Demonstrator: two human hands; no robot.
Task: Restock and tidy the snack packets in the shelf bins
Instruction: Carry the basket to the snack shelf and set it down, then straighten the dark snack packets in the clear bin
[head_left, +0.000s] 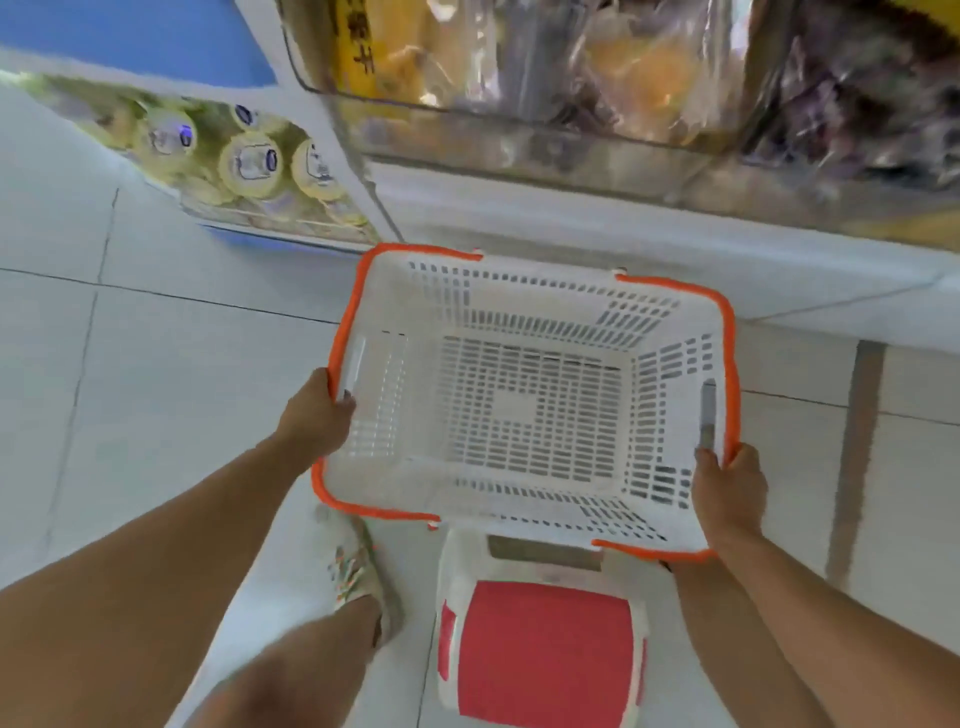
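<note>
I grip the empty basket (524, 400) by both ends, left hand (317, 415) at nine o'clock, right hand (727, 493) at four, level for carrying; snack packets (644, 67) fill the shelf bins (519, 140) at twelve.

Red-topped white step stool (540, 660) on the pale tiled floor (156, 364) below me. Patterned slipper (358, 571) just left of it. Case of yellow-capped bottles (249, 166) far left.
</note>
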